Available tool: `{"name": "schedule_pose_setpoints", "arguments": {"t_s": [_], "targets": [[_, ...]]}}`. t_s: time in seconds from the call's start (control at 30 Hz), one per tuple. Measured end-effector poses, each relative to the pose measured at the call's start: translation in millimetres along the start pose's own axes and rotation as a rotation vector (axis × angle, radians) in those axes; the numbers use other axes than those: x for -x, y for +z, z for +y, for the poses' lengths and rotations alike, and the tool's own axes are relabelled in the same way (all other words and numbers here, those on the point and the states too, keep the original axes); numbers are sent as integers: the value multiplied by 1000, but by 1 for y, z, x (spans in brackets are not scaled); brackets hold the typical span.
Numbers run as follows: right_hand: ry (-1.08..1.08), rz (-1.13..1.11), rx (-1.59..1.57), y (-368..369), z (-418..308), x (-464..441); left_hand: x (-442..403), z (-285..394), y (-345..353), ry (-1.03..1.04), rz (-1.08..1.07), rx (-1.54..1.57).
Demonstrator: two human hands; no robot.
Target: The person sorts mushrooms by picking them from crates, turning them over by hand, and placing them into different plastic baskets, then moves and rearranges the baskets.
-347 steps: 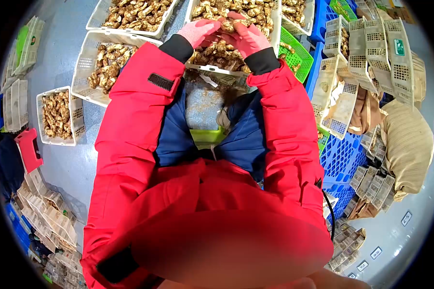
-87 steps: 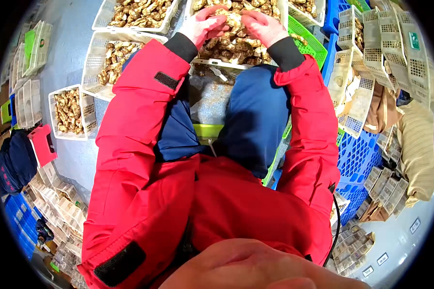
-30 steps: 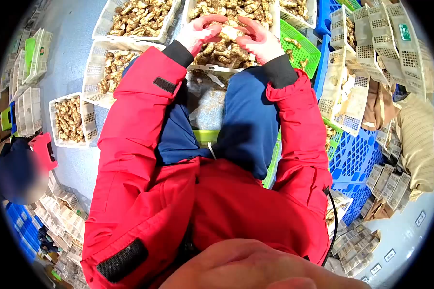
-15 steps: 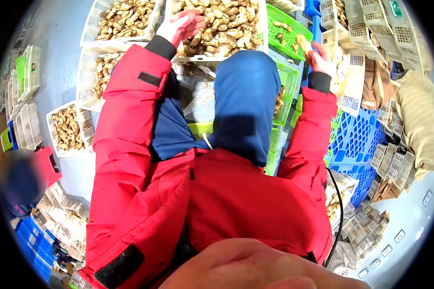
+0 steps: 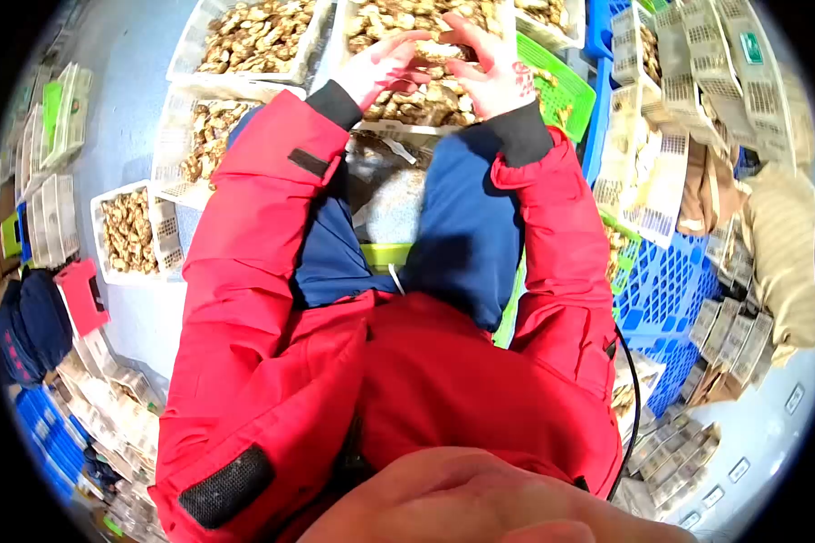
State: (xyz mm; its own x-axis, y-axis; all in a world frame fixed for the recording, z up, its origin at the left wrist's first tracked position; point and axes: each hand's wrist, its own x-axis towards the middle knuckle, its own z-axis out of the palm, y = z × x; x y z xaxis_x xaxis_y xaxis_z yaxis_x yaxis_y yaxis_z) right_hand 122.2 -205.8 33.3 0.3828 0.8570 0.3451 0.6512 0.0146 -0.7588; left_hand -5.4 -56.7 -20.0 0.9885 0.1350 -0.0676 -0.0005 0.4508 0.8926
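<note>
A white plastic crate (image 5: 509, 41) full of brown-and-cream mushrooms (image 5: 439, 104) stands in front of my knees. Over its near half, my left hand (image 5: 385, 72) reaches in from the left, fingers apart and low above the mushrooms. My right hand (image 5: 490, 72) comes from the right with thumb and forefinger spread. One darker mushroom (image 5: 439, 52) lies between the two hands; whether any fingertip touches it I cannot make out. Just right of my right hand is a bright green basket (image 5: 572, 90) holding a few mushrooms.
More white crates of mushrooms stand to the left, including a small crate (image 5: 128, 231) on the floor. White baskets (image 5: 665, 181) and a blue pallet (image 5: 665, 281) are at the right. A dark cable (image 5: 640, 389) hangs beside my right sleeve. A green-yellow object (image 5: 386, 255) lies between my legs.
My right hand has left the green basket, where it held a mushroom, and come left over the white crate. My left hand has shifted right and down, closer to it.
</note>
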Motion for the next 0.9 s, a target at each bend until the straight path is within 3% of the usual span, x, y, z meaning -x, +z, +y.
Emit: {"name": "schedule_pose_setpoints", "arguments": {"t_s": [0.1,0.2,0.27,0.37,0.43,0.5,0.53,0.57,0.63,0.73,0.77,0.83,0.9], "targets": [[-44,2,7,7,-19,-9,8,11,-6,131,36,-21],[264,62,-498,18,3,-8,15,16,-2,149,127,-86],[328,70,-553,5,15,-8,16,18,-1,214,136,-131],[439,62,-583,-25,47,-1,15,25,-14,208,363,48],[616,55,-433,-35,98,15,5,21,-57,407,587,464],[832,-62,-116,-34,128,29,11,13,-105,266,669,579],[821,-278,232,-30,157,33,13,7,-124,196,711,635],[794,-289,279,-17,194,41,11,2,-133,127,751,684],[759,-408,533,1,159,23,7,7,-103,49,685,581],[548,-412,832,28,170,16,-2,8,-57,66,343,306],[637,-449,851,30,181,11,-5,0,-58,-15,223,376],[691,-521,778,26,185,5,-8,1,-38,-138,280,211],[782,-507,580,18,185,9,-7,-5,-39,-133,274,179]]}}
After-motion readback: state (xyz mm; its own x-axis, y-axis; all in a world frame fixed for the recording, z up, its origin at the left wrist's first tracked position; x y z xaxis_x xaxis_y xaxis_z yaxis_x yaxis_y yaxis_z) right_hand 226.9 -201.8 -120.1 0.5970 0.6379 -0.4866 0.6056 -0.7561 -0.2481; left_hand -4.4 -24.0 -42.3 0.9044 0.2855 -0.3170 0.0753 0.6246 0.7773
